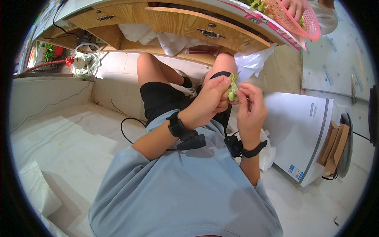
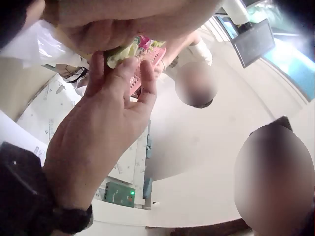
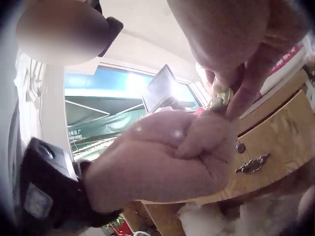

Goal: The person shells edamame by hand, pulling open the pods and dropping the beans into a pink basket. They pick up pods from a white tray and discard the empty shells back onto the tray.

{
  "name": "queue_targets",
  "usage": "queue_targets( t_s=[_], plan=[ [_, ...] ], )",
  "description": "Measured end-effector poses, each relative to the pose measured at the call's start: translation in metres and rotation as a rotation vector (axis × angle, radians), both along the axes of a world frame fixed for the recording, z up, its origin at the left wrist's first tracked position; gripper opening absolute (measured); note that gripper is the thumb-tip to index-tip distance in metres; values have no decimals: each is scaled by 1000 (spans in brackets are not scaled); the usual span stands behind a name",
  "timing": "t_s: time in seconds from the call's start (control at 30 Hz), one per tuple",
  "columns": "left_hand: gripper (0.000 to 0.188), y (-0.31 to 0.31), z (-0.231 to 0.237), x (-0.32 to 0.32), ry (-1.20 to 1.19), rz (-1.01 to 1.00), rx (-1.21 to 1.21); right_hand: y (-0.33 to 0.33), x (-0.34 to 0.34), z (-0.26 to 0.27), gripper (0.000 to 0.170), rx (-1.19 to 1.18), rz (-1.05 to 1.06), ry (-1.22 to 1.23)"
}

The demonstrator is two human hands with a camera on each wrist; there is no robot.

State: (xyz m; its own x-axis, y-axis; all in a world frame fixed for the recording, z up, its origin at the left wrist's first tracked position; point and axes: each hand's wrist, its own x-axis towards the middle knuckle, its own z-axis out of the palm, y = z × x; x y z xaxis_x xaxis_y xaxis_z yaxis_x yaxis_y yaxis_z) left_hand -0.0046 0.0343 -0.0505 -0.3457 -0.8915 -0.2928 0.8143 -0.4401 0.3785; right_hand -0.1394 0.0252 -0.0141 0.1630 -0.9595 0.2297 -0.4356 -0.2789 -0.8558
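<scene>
A small light-green leafy piece (image 1: 233, 87) is held between both hands, over the knees. My left hand (image 1: 208, 96) grips it between thumb and curled fingers. From the other side, my right hand (image 1: 251, 108) pinches its edge with thumb and fingertips. In the left wrist view the right hand (image 2: 98, 118) reaches up to the pale green leaf (image 2: 123, 56), below the left hand (image 2: 142, 19). In the right wrist view the left hand (image 3: 167, 157) has the piece (image 3: 219, 101) at its fingertips, and the right hand (image 3: 236, 39) partly covers it.
Ahead stands a wooden desk with a partly open drawer (image 1: 209, 29). Another person's hand (image 1: 294, 7) is in a pink basket (image 1: 312, 23) of greens at the top right. A white appliance (image 1: 296, 130) stands right, and a cable reel (image 1: 85, 63) lies left.
</scene>
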Motion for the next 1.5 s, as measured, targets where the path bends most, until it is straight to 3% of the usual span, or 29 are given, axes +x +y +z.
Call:
queue_targets(
  t_s=[0.2, 0.5, 0.6, 1.5],
  plan=[
    [20, -4, 2, 9, 109, -145, 8, -6, -5, 22, 15, -115, 200, 194],
    [21, -1, 2, 16, 202, -269, 76, -21, -29, 27, 29, 97, 434, 110],
    [21, 0, 3, 16, 202, -276, 76, -25, -35, 24, 29, 64, 474, 84],
    [22, 3, 26, 13, 18, -208, 45, -21, -33, 26, 23, -51, 429, 113]
  ],
)
